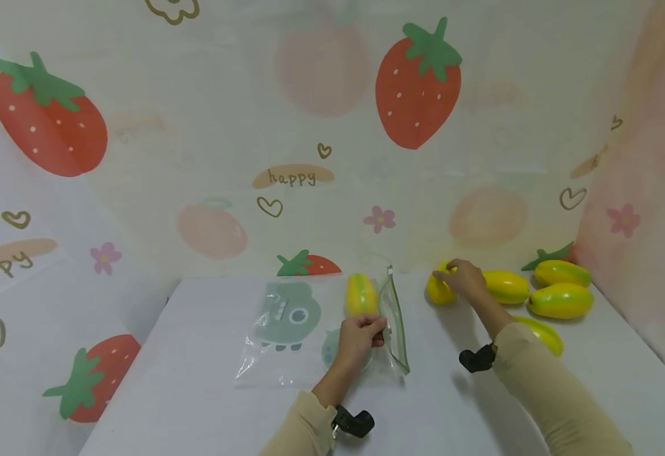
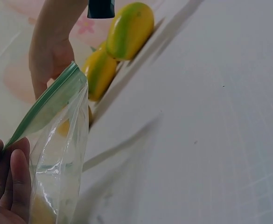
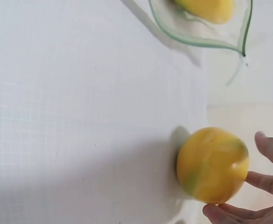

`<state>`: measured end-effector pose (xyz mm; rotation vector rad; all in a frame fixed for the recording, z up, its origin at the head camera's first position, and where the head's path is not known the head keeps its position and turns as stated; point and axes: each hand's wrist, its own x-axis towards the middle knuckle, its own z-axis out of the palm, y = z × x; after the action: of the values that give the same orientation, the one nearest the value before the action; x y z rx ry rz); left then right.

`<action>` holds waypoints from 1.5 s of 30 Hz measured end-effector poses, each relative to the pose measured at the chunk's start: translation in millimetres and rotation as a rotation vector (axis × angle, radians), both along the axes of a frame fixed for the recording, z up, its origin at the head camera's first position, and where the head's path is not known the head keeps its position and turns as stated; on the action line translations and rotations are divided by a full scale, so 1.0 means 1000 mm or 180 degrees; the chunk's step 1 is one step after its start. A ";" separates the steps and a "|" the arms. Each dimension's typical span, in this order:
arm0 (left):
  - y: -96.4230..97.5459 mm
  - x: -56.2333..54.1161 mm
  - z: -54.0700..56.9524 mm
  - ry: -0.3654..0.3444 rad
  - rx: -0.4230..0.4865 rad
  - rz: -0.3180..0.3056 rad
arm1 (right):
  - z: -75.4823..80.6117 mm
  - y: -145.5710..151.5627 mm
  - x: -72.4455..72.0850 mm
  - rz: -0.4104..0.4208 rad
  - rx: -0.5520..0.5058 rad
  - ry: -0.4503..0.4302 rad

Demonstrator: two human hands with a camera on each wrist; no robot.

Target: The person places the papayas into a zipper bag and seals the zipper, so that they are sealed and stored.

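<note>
Thumb and fingers of the left hand (image 1: 358, 342) pinch the green zip edge (image 2: 40, 102) of a clear bag (image 1: 253, 367), whose mouth gapes toward the right. Thin and slick, the plastic should fold easily; its stiffer zip edge looks the surest place to hold. Inside, near the mouth, lies one yellow-green fruit (image 1: 361, 294). Farther right on the white table, a second fruit (image 3: 211, 165) sits apart from the bag, with the right hand (image 1: 462, 278) at it: fingertips spread against its skin, one digit standing off. It looks firm, smooth and probably light, apt to roll, so a hold across its widest part should suit. Beyond that arm lie four more fruits (image 1: 560, 301), and behind them hangs a strawberry-printed backdrop (image 1: 224, 95).
</note>
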<state>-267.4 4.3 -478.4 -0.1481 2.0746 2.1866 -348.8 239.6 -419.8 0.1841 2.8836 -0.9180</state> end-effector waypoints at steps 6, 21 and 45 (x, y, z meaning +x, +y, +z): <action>-0.001 0.002 -0.002 -0.0002 -0.0048 -0.0011 | -0.010 -0.002 0.004 0.0008 0.0034 0.0087; -0.003 0.002 0.003 0.0052 0.0061 -0.0032 | -0.007 -0.005 0.000 -0.0082 0.0094 0.0113; -0.004 0.001 0.003 0.0017 0.0023 -0.0033 | -0.004 -0.001 -0.002 -0.0084 -0.0063 -0.0329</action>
<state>-266.4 0.3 -475.3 -0.1305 2.0654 2.1906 -350.7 238.2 -423.7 0.2606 2.7830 -0.9129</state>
